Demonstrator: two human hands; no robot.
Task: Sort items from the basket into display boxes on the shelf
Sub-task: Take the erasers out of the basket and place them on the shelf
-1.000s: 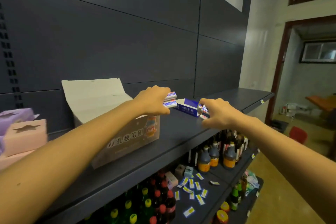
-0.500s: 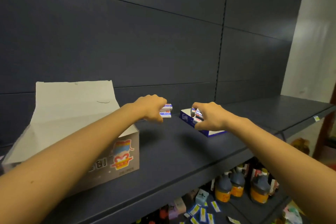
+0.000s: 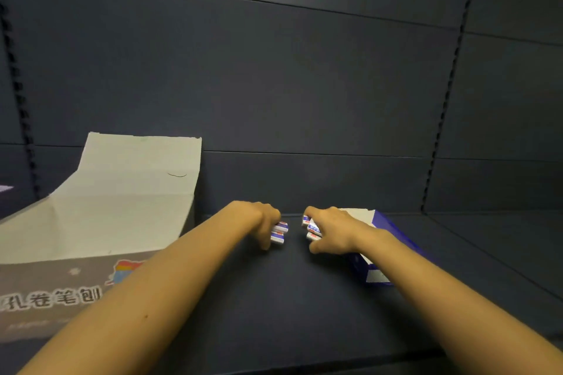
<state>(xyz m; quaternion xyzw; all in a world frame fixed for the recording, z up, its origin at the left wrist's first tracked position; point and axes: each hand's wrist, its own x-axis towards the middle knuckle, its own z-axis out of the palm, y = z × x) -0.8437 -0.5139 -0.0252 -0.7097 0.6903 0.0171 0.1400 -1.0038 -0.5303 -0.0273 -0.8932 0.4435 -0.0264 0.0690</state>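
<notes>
My left hand [image 3: 264, 222] grips a small stack of white erasers with blue and red labels [image 3: 279, 233] just above the dark shelf [image 3: 292, 298]. My right hand [image 3: 332, 230] holds a few more of the same erasers [image 3: 312, 228] at the left end of a small blue display box [image 3: 382, 250]. That box lies on the shelf under my right wrist, so its inside is mostly hidden. The two hands are a short gap apart.
A large grey cardboard box [image 3: 76, 277] with its white lid flap [image 3: 134, 179] raised stands on the shelf to the left, touching my left forearm. The dark back panel [image 3: 304, 85] rises behind. Bare shelf runs off to the right.
The view has swung left and closer to the shelf. Both hands have lowered toward the shelf surface, still holding the erasers, and my right hand now sits over the blue box's left end.
</notes>
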